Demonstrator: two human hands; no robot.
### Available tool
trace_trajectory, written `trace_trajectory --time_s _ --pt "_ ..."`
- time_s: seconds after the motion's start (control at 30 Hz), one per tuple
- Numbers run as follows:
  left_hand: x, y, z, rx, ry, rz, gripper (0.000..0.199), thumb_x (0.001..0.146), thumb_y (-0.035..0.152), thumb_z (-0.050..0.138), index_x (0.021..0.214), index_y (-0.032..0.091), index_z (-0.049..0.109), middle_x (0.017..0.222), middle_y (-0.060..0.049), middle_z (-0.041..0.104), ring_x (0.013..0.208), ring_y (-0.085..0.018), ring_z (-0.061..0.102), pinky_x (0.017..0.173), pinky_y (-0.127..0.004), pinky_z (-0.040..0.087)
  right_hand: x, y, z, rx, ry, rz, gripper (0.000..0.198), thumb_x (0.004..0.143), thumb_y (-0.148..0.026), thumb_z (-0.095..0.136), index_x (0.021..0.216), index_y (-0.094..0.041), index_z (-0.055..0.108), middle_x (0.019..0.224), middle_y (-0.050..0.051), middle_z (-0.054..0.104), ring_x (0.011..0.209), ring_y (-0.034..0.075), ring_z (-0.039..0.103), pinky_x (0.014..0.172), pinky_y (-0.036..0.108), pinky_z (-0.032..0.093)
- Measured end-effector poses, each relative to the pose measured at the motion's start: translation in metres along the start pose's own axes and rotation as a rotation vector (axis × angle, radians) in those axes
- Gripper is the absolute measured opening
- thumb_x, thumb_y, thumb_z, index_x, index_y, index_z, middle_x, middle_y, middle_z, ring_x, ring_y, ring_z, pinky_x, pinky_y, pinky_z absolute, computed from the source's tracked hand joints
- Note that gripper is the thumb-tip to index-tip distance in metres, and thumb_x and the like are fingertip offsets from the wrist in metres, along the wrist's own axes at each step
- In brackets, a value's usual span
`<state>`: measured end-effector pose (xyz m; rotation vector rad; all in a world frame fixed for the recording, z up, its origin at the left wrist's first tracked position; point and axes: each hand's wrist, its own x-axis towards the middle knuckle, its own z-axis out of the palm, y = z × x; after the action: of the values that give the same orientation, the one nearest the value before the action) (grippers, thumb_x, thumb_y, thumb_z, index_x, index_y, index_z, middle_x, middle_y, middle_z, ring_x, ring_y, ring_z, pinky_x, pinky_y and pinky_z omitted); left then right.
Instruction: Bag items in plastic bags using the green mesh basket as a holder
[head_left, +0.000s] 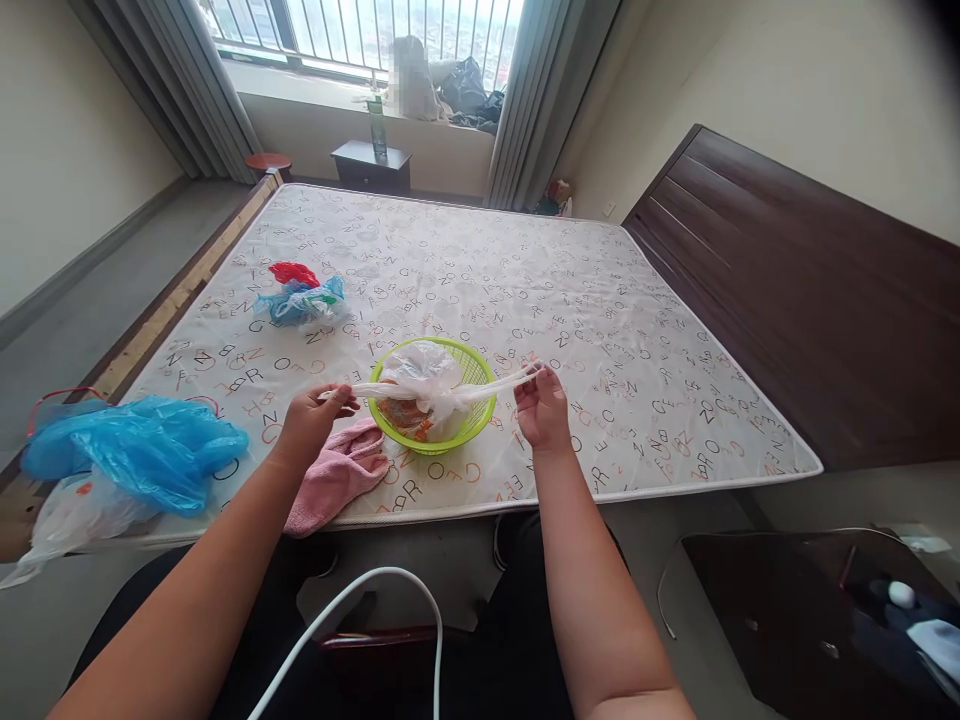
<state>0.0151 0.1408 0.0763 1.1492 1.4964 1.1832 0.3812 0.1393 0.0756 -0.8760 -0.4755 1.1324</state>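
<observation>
A white, see-through plastic bag [424, 372] with something orange-brown inside sits in a lime green plastic basket [487, 410] on the mattress. My left hand [319, 412] is closed on one twisted handle of the bag, left of the basket. On the other side, my right hand [541, 402] pinches the opposite handle. Both handles are stretched out sideways over the basket's rim, and the bag's middle is bunched together. A pink cloth [341, 478] lies against the basket, below my left hand.
Blue plastic bags [150, 445] lie at the mattress's left corner. Farther back is a small heap of red and blue bags [304, 295]. The mattress [585, 290] meets a dark headboard [750, 270] on the right. A white cable [375, 575] loops in front of me.
</observation>
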Motion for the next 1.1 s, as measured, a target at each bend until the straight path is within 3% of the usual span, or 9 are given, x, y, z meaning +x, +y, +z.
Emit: trace_trajectory --time_s 0.1,0.2,0.43,0.57,0.67,0.77,0.87,0.97,1.1 --pt "-0.001 0.001 0.007 -0.219 -0.02 -0.051 0.045 0.07 0.051 0.082 0.091 0.016 0.063 0.074 -0.003 0.071 0.073 -0.023 0.075 0.061 -0.032 0.06 -0.008 0.007 0.008 -0.127 -0.183 0.098 0.045 0.075 -0.046 0.082 0.113 -0.027 0.067 0.125 0.004 0.07 0.094 0.014 0.07 0.083 0.029 0.059" --pt "-0.004 0.004 0.013 -0.288 -0.098 -0.083 0.048 0.069 0.051 0.085 0.092 0.017 0.059 0.072 -0.002 0.07 0.074 -0.025 0.077 0.059 -0.03 0.059 -0.012 0.012 0.012 -0.371 -0.283 0.112 0.055 0.073 -0.047 0.083 0.122 -0.027 0.065 0.129 0.006 0.068 0.103 0.019 0.068 0.09 0.035 0.057" --pt "-0.008 0.004 0.022 -0.366 -0.17 -0.141 0.048 0.073 0.052 0.084 0.094 0.019 0.056 0.071 -0.001 0.07 0.072 -0.024 0.077 0.059 -0.028 0.06 -0.03 0.011 0.027 -1.24 -0.589 -0.263 0.067 0.072 -0.048 0.086 0.132 -0.028 0.064 0.138 0.01 0.063 0.135 0.033 0.049 0.114 0.053 0.037" --pt "-0.011 0.003 0.029 -0.405 -0.174 -0.165 0.049 0.074 0.052 0.083 0.098 0.02 0.055 0.078 -0.003 0.074 0.07 -0.022 0.076 0.059 -0.029 0.06 -0.037 0.024 0.038 -1.51 -0.625 -0.314 0.059 0.075 -0.04 0.085 0.128 -0.027 0.065 0.123 0.011 0.07 0.123 0.035 0.058 0.108 0.059 0.037" --pt "-0.014 0.003 0.029 -0.401 -0.223 -0.155 0.049 0.076 0.054 0.081 0.101 0.02 0.056 0.078 -0.004 0.075 0.071 -0.021 0.076 0.063 -0.03 0.06 -0.034 0.028 0.037 -1.451 -0.616 -0.299 0.039 0.083 -0.03 0.075 0.121 -0.025 0.068 0.108 0.008 0.074 0.108 0.029 0.065 0.102 0.051 0.044" --pt "-0.017 0.005 0.028 -0.3 -0.278 -0.078 0.046 0.077 0.053 0.08 0.099 0.019 0.06 0.082 -0.007 0.076 0.076 -0.021 0.075 0.071 -0.033 0.06 -0.028 0.02 0.032 -1.271 -0.545 -0.34 0.041 0.083 -0.024 0.069 0.124 -0.022 0.067 0.105 0.007 0.071 0.103 0.025 0.065 0.098 0.043 0.049" --pt "-0.019 0.008 0.029 -0.102 -0.309 0.109 0.044 0.076 0.052 0.082 0.099 0.018 0.065 0.107 -0.012 0.075 0.097 -0.025 0.073 0.082 -0.039 0.06 -0.025 0.006 0.028 -1.13 -0.462 -0.358 0.046 0.082 -0.023 0.065 0.128 -0.023 0.067 0.108 0.006 0.069 0.105 0.024 0.064 0.101 0.043 0.048" --pt "-0.022 0.009 0.034 0.199 -0.175 0.38 0.041 0.075 0.049 0.082 0.101 0.021 0.067 0.134 -0.013 0.064 0.124 -0.031 0.061 0.101 -0.047 0.055 -0.026 -0.003 0.029 -1.07 -0.453 -0.341 0.051 0.08 -0.02 0.064 0.13 -0.026 0.067 0.108 0.004 0.068 0.105 0.024 0.062 0.104 0.043 0.048" --pt "-0.027 0.009 0.04 0.48 -0.02 0.682 0.051 0.075 0.044 0.085 0.117 0.023 0.064 0.152 -0.015 0.05 0.144 -0.034 0.043 0.121 -0.054 0.034 -0.031 -0.004 0.035 -1.129 -0.529 -0.392 0.053 0.075 -0.012 0.064 0.124 -0.03 0.072 0.107 0.005 0.066 0.111 0.026 0.058 0.106 0.045 0.047"
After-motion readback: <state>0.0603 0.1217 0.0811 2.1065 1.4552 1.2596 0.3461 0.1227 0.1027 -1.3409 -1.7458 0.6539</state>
